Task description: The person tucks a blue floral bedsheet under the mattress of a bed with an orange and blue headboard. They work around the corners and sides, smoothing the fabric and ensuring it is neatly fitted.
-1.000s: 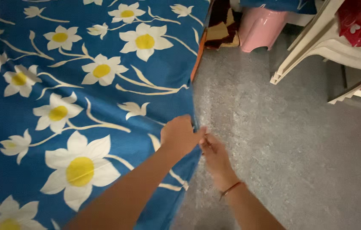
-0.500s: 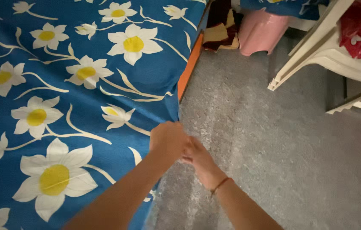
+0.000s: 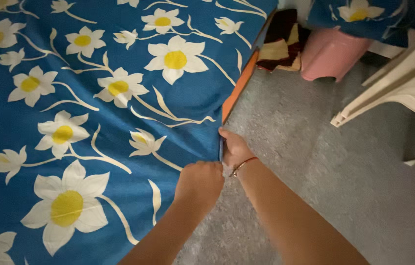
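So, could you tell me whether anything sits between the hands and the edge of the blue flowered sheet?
Nothing visible does. The left hand and the right hand are both already on the blue flowered sheet at its edge beside the grey floor.

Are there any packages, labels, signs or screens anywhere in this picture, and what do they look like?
None in view: no package, label, sign or screen.
What shows instead is a blue bedsheet with white and yellow flowers, a pink stool and a cream plastic chair on the grey floor.
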